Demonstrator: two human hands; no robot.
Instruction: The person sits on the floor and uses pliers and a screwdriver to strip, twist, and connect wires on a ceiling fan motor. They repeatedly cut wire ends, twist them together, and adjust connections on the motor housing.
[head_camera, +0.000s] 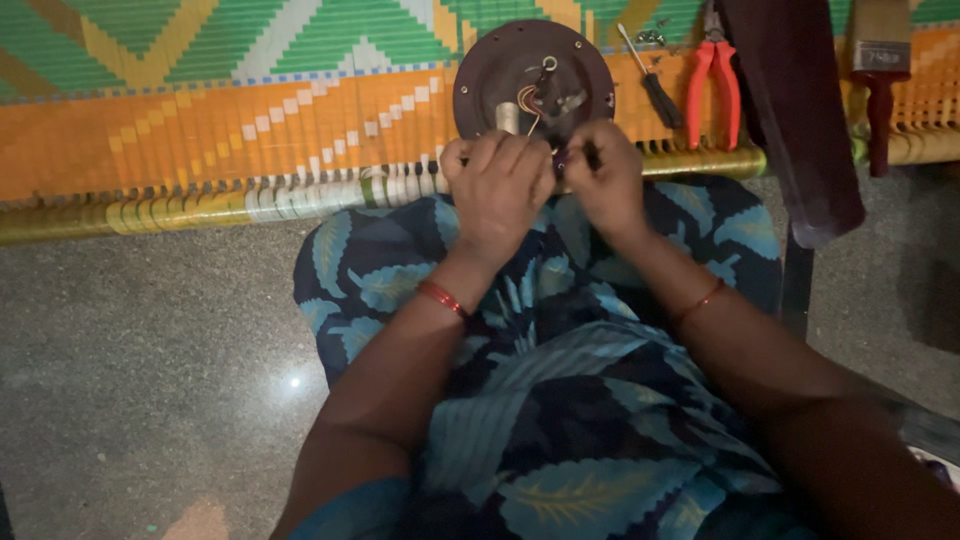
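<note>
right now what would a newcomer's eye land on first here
Both hands, the left hand and right hand, meet at the near edge of a round dark metal disc with wires at its centre. It lies on a bright green and orange woven mat, with red-handled pliers and a screwdriver to its right.

We found round plate on woven mat | screwdriver, pliers, brush to its right | both hands at plate's near edge

mat orange-green woven zigzag | pliers red | dress blue leaf-print
</note>
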